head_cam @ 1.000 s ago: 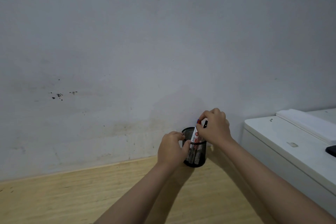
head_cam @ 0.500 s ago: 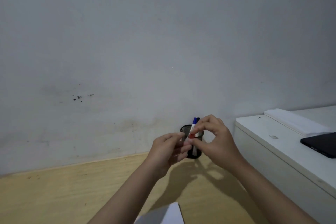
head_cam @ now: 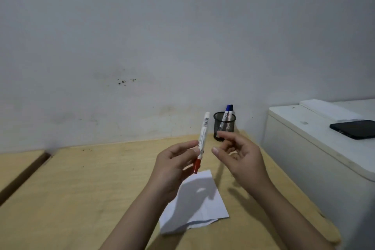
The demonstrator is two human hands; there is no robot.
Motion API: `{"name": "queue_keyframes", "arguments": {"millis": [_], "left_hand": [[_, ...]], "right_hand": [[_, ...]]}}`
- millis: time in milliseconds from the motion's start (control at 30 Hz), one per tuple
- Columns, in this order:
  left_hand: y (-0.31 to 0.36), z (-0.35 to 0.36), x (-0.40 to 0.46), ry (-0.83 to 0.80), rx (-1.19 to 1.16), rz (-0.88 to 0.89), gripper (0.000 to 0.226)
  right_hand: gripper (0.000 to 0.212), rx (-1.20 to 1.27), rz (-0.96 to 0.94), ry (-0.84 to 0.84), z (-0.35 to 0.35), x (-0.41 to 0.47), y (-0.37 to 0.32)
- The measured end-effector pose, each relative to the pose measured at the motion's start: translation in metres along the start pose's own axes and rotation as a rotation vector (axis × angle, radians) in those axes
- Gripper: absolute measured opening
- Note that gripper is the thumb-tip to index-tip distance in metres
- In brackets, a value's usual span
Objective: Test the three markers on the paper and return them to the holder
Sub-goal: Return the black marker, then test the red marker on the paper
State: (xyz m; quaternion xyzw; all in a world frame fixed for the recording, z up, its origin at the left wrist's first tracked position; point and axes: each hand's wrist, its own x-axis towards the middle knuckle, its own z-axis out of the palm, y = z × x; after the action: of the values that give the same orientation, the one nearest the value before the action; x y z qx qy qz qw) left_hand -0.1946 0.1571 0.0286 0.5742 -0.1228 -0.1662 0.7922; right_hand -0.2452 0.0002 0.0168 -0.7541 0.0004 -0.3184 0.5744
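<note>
My left hand (head_cam: 174, 162) pinches a white marker with a red cap (head_cam: 202, 140), cap end pointing down, held above the wooden table. Just to the right, my right hand (head_cam: 239, 154) hovers with its fingers apart and nothing in it. A black mesh holder (head_cam: 224, 126) stands at the back by the wall, behind my right fingers. Two markers with blue and dark caps (head_cam: 228, 110) stick out of it. A folded white paper (head_cam: 194, 203) lies on the table below my hands, partly covered by my left forearm.
The wooden table (head_cam: 81, 189) runs to the wall. A white cabinet (head_cam: 316, 148) stands at the right, with a black phone (head_cam: 354, 129) and a white folded sheet (head_cam: 328, 108) on top. A dark gap (head_cam: 24, 174) separates another wooden surface at left.
The red-capped marker has come out of the holder and sits in my left hand, pulled toward me. My right hand has let go and opened. The view has tilted down, showing the paper.
</note>
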Motion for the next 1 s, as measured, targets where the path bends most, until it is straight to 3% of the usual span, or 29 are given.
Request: {"name": "queue_keyframes", "arguments": {"millis": [167, 267, 400, 567, 700, 900, 1000], "left_hand": [[-0.006, -0.011, -0.031, -0.016, 0.208, 0.194, 0.012], [-0.011, -0.021, -0.040, 0.055, 0.293, 0.260, 0.008], [-0.019, -0.033, -0.046, 0.145, 0.418, 0.275, 0.018], [-0.024, -0.037, -0.046, 0.217, 0.561, 0.389, 0.019], [-0.029, -0.039, -0.046, 0.184, 0.717, 0.508, 0.013], [-0.025, -0.047, -0.038, 0.104, 0.706, 0.365, 0.030], [-0.020, -0.057, -0.027, 0.073, 0.647, 0.267, 0.028]], "right_hand": [[0.015, 0.168, 0.220, -0.102, 0.027, -0.012, -0.008], [0.008, 0.246, 0.212, -0.074, 0.038, -0.019, -0.011], [0.007, 0.336, 0.166, 0.009, 0.042, -0.023, -0.013], [0.009, 0.270, 0.130, -0.092, 0.048, -0.027, -0.007], [0.014, 0.203, 0.109, -0.116, 0.051, -0.025, -0.001], [0.022, 0.256, 0.022, -0.228, 0.055, -0.021, 0.006], [0.022, 0.302, 0.036, -0.168, 0.054, -0.015, 0.012]]}}
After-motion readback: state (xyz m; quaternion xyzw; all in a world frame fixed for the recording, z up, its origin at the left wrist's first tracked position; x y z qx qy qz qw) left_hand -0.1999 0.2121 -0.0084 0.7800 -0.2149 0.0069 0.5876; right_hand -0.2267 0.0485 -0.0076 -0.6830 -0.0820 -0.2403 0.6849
